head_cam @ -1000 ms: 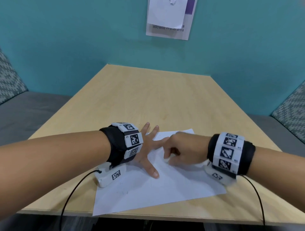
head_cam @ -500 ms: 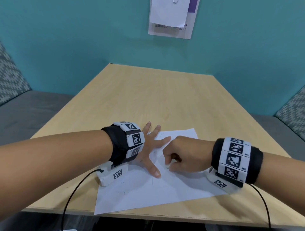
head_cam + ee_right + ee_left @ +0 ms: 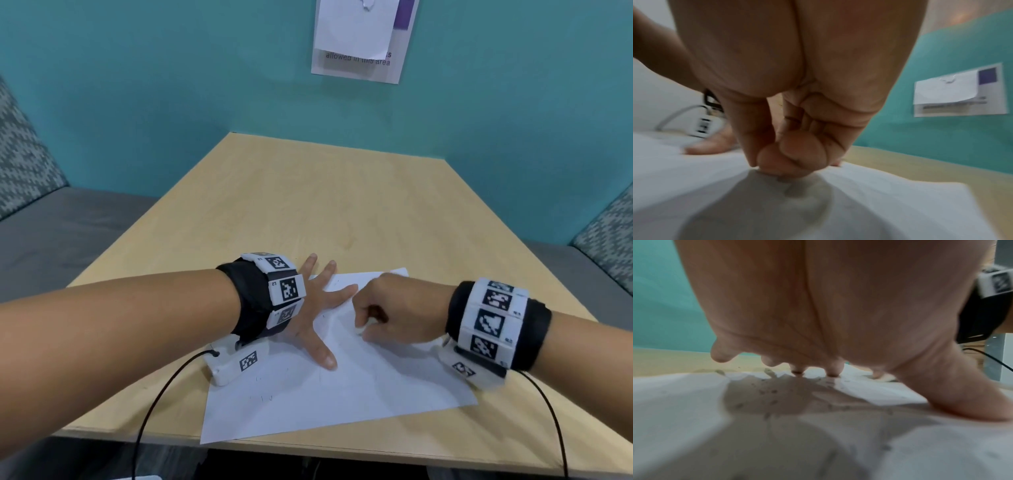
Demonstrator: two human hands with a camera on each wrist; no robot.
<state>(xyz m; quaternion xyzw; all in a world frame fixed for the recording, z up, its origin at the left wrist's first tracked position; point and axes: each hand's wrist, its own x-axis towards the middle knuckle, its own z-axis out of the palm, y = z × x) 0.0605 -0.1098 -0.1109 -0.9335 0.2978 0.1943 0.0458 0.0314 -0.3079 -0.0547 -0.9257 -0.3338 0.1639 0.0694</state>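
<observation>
A white sheet of paper [image 3: 359, 394] with faint pencil marks lies near the front edge of the wooden table [image 3: 308, 205]. My left hand [image 3: 317, 310] lies flat on the sheet's left part with fingers spread, pressing it down. In the left wrist view its fingertips [image 3: 832, 372] touch the paper [image 3: 694, 418] among dark crumbs. My right hand [image 3: 363, 327] is curled on the middle of the sheet, just right of the left hand. Its thumb and fingers pinch a small white thing [image 3: 359, 331], mostly hidden, against the paper [image 3: 900, 203]. The right wrist view shows the pinch [image 3: 774, 168] pressed down.
A teal wall with a paper notice [image 3: 359, 41] stands behind the table. Grey benches [image 3: 51, 240] with patterned cushions flank it on both sides. Black cables [image 3: 154, 411] hang from both wrist units over the table's front edge.
My right hand has slid a little to the right and toward me over the paper, still curled. The left hand has stayed spread in place.
</observation>
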